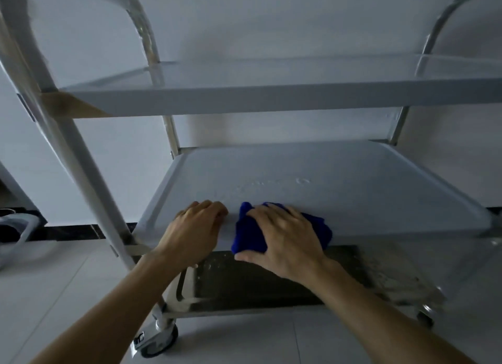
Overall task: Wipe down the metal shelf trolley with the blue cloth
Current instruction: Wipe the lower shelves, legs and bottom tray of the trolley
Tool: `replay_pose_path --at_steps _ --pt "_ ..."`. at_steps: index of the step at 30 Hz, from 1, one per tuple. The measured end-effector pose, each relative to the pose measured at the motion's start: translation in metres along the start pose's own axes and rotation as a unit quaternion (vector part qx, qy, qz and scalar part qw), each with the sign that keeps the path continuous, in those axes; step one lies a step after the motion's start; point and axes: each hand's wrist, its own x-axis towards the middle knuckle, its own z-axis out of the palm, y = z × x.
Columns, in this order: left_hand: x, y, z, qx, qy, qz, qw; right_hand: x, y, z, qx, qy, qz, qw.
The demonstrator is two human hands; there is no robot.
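The metal shelf trolley (339,173) fills the view, with a top shelf, a middle shelf and a darker bottom shelf on castor wheels. My right hand (285,234) lies flat on the bunched blue cloth (250,233), pressing it on the front edge of the middle shelf, thumb hooked under the rim. My left hand (195,228) grips the same front rim just left of the cloth, fingers curled over the edge. Faint wet streaks show on the middle shelf behind the cloth.
A white wall stands right behind the trolley, with a dark skirting strip (73,232) at floor level. Pale floor tiles (54,295) lie in front. A white rounded object (19,228) sits at the far left. The front left castor (157,339) is near my left forearm.
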Motion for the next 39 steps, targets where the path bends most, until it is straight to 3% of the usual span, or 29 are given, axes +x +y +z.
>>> replay_pose_path --at_steps 4,8,12,16,21,29,34,39 --pt "-0.002 -0.010 0.009 0.031 -0.008 0.034 0.999 0.003 0.001 0.006 0.035 0.006 -0.043 0.998" --pt "-0.012 -0.022 0.008 0.047 -0.012 0.006 0.999 -0.027 0.053 -0.009 0.016 0.014 -0.074 0.997" --pt "-0.016 -0.026 0.009 0.070 -0.041 -0.004 0.997 -0.074 0.133 -0.041 -0.010 0.007 -0.004 1.000" --pt "-0.014 -0.021 0.006 0.094 -0.035 0.028 0.995 -0.111 0.194 -0.069 -0.008 -0.024 0.120 0.992" --pt "-0.011 -0.018 0.004 0.127 -0.050 0.035 0.990 -0.090 0.165 -0.065 -0.003 -0.008 0.169 0.986" --pt "-0.012 -0.022 0.006 0.121 -0.025 0.056 0.991 -0.008 0.019 -0.015 0.043 -0.035 0.091 0.994" --pt "-0.011 -0.027 0.013 0.139 -0.011 0.104 0.985 -0.032 0.071 -0.031 0.079 -0.051 0.080 0.992" --pt "0.018 -0.003 0.012 0.022 0.039 -0.040 0.998 -0.086 0.172 -0.068 0.054 -0.012 0.213 0.975"
